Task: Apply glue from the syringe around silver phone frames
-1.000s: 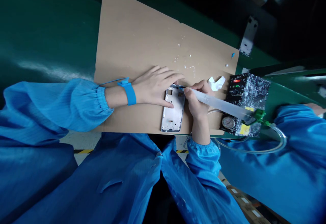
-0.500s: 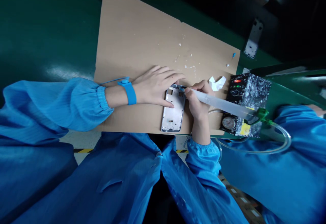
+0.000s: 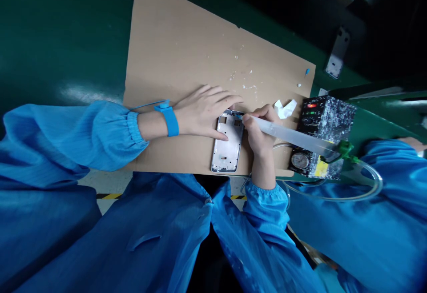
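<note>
A silver phone frame [image 3: 228,148] lies flat on the cardboard sheet, its long side pointing towards me. My left hand [image 3: 208,110] grips its upper left part, the thumb resting on the face and the fingers around the top edge. My right hand [image 3: 262,135] is closed round the front of a translucent dispensing syringe [image 3: 293,137], held pen-like and slanting. The syringe's tip, by the frame's top right corner, is mostly hidden by the fingers; a small blue spot shows there. From the syringe's green cap [image 3: 345,150] runs a clear air tube [image 3: 378,186].
Brown cardboard [image 3: 173,53] with white specks covers the green bench [image 3: 66,53]. To the right stand a stained black dispenser box [image 3: 328,119] with a gauge [image 3: 300,159] and crumpled white paper [image 3: 285,108]. Another phone frame [image 3: 338,53] lies farther back. A co-worker's blue sleeve [image 3: 383,155] is at right.
The phone frame at the back right has shifted slightly to the right. My hands, the held phone frame and the syringe have hardly moved.
</note>
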`<control>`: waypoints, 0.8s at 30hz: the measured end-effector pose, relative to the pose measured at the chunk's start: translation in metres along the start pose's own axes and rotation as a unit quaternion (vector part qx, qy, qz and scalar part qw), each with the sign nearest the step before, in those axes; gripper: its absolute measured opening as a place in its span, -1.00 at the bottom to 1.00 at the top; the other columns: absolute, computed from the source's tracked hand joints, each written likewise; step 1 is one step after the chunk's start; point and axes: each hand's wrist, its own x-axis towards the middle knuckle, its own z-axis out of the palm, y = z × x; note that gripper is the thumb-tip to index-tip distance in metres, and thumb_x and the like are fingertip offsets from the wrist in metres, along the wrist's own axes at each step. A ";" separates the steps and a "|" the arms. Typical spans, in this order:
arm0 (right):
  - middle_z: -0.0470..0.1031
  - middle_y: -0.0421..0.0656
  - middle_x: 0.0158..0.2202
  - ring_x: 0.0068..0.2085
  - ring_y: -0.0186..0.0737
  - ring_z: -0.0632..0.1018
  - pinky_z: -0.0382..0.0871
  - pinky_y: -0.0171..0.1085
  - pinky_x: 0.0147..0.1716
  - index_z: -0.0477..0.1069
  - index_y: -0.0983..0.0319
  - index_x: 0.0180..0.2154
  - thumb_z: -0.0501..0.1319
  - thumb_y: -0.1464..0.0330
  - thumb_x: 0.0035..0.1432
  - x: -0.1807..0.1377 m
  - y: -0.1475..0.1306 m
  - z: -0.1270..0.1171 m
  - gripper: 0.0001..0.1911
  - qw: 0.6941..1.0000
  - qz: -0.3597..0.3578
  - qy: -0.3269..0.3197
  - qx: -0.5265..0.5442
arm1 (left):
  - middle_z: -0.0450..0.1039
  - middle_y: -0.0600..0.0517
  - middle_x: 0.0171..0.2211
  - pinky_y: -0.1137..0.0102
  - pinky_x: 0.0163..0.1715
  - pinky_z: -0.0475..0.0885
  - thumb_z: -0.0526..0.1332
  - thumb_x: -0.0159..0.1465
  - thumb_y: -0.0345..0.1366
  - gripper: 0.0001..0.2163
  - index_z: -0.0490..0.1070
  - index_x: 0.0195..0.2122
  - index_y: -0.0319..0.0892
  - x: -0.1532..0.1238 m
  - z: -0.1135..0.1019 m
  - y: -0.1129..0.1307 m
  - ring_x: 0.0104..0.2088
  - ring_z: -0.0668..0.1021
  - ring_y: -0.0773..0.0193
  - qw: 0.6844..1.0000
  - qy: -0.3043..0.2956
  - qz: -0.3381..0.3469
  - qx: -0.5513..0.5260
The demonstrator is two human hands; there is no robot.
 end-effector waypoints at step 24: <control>0.46 -0.29 -0.48 -0.49 -0.25 0.35 0.18 -0.17 -0.51 0.42 0.07 -0.35 0.55 -0.14 0.36 0.000 0.002 0.001 -0.45 0.999 -0.014 -0.011 0.047 | 0.54 -0.21 0.45 -0.02 0.45 0.28 0.52 0.32 0.17 -0.09 0.30 0.60 -0.06 0.000 -0.001 0.000 0.44 0.49 -0.26 1.000 -0.005 0.003 -0.008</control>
